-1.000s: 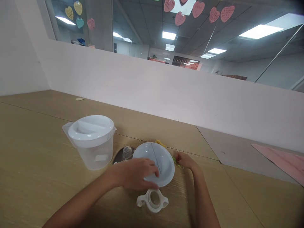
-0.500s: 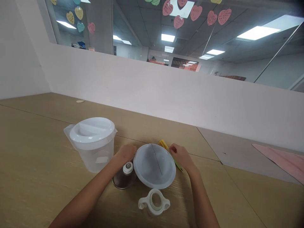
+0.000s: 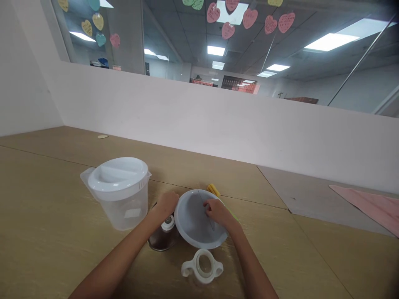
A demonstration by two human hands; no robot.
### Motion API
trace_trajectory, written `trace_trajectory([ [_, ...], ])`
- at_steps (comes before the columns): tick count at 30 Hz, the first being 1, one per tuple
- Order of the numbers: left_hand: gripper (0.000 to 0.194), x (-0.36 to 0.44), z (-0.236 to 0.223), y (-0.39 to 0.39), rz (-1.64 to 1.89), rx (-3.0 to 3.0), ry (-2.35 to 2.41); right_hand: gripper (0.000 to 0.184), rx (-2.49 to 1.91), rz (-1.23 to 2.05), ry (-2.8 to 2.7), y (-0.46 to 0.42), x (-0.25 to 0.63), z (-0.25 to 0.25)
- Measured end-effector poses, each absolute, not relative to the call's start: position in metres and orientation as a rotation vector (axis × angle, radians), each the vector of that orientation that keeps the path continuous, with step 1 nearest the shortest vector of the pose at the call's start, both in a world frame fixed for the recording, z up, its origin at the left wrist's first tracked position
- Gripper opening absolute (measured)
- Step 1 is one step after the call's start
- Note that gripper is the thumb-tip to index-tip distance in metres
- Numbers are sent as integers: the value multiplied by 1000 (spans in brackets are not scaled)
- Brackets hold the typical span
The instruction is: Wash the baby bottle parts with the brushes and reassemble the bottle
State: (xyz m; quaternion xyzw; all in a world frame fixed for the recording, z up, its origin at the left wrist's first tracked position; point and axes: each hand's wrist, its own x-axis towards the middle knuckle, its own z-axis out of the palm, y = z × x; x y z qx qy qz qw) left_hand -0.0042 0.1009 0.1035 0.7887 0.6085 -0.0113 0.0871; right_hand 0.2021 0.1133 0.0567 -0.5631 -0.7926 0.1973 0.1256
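Observation:
A white bowl [image 3: 193, 232] stands in front of me. My left hand [image 3: 167, 203] is closed at its left rim, with the fingertips partly hidden. Over the bowl, my right hand [image 3: 216, 211] has its fingers pinched together at a thin dark strand [image 3: 200, 197] that runs across the inside. Close under my left wrist is a dark, shiny metal container [image 3: 160, 241] with a white top [image 3: 168, 224]. Nearer to me stands a white two-handled cup [image 3: 203, 268]. Behind the bowl lies a brush with a yellow head [image 3: 213, 189] and a green handle, mostly hidden.
A clear plastic pitcher [image 3: 124, 203] with a white lid stands to the left. A pink cloth [image 3: 368, 207] lies at the far right. A small pale piece [image 3: 102, 136] is near the wall [image 3: 174, 112], which rises behind the table [image 3: 56, 199].
My right hand has moved left from beside the brush, over the rim and into the bowl, reaching the thin strand. My left hand remains at the bowl's left side. The view has shifted slightly.

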Motion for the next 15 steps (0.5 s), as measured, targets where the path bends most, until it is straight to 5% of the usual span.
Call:
trace_trajectory([
  [9, 15, -27, 158, 62, 47, 2466, 1958, 18, -1571, 419, -2041, 103, 210, 95],
  [15, 11, -16, 186, 49, 419, 2521, 1690, 11, -1193, 483, -1733, 64, 213, 144],
])
